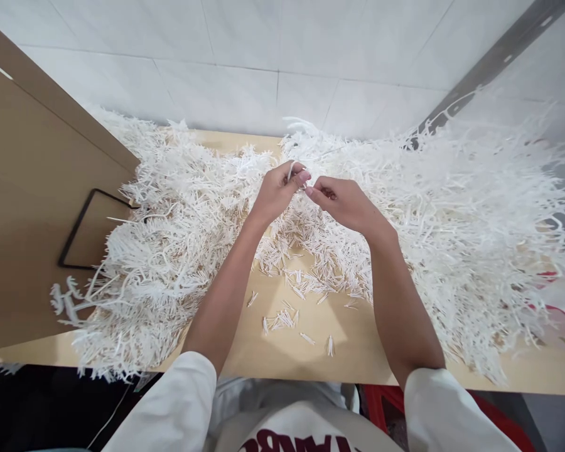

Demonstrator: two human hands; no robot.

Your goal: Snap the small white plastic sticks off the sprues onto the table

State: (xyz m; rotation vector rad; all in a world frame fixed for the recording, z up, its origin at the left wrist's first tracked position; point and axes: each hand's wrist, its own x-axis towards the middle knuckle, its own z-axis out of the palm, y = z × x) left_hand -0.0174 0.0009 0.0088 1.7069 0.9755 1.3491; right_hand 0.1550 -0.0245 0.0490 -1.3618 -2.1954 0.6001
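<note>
Both hands meet above the middle of a wooden table. My left hand is closed in a pinch on a thin white plastic strip that curls up from its fingers. My right hand is closed too, its fingertips touching the left hand's; whether it grips the same strip is hidden. Around and under them lie big heaps of white branched plastic pieces, with a taller heap on the right. Small loose white bits are scattered on the bare wood near me.
A brown board stands on the left, with a black wire frame against it. A white tiled wall rises behind the table. A grey metal rail runs up at the right. Something red shows at the right edge.
</note>
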